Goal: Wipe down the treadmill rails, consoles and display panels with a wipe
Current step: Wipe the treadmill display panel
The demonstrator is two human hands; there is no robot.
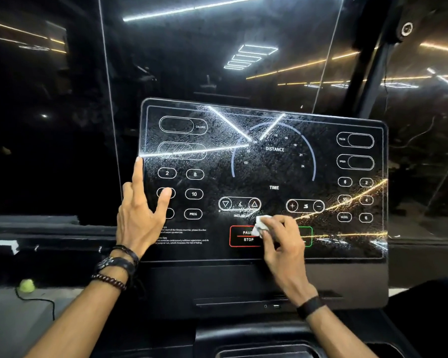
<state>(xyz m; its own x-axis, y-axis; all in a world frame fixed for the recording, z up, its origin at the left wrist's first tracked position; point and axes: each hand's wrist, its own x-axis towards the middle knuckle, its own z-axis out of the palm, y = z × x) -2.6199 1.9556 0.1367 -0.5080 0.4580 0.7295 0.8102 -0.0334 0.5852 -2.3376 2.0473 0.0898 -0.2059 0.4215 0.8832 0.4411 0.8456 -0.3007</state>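
The treadmill's black glossy display panel (274, 166) fills the middle of the head view, printed with DISTANCE, TIME, number buttons and a red PAUSE/STOP box. Its surface looks streaked with wet droplets. My right hand (282, 244) pinches a small white wipe (261, 224) and presses it on the panel's lower middle, just right of the PAUSE/STOP box. My left hand (142, 213) rests on the panel's left edge, index finger straight up along the rim, thumb lying over a button. The console body (230, 285) lies dark below the panel.
A glass wall (217, 60) behind the panel reflects ceiling lights. A black ledge runs along the left. A yellow-green ball (27, 285) with a thin black cord sits on the grey surface at lower left. A cup-holder recess (264, 351) shows at the bottom.
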